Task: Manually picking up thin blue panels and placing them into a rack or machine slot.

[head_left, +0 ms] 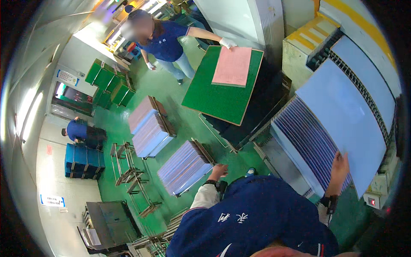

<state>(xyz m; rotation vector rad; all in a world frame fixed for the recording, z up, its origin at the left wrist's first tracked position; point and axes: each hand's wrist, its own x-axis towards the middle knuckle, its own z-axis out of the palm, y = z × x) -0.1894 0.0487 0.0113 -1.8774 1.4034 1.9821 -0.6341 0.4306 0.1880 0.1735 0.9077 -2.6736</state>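
Right now the right hand (pixel 340 165) grips the near edge of a large pale blue sheet (pixel 342 115), thumb on top, fingers hidden beneath; the sheet lies tilted over a slotted rack (pixel 299 137) on the right that holds many more such sheets standing on edge. The left hand (pixel 218 170) hangs well apart to the left, empty and loosely curled, just above another rack of sheets (pixel 185 167) on the green floor (pixel 171 94). Farther left stand two more filled racks (pixel 147 126). Far ahead, a green-topped bench (pixel 214 98) carries a pink sheet (pixel 233 66), and a co-worker's gloved hand (pixel 227 43) rests on its far corner.
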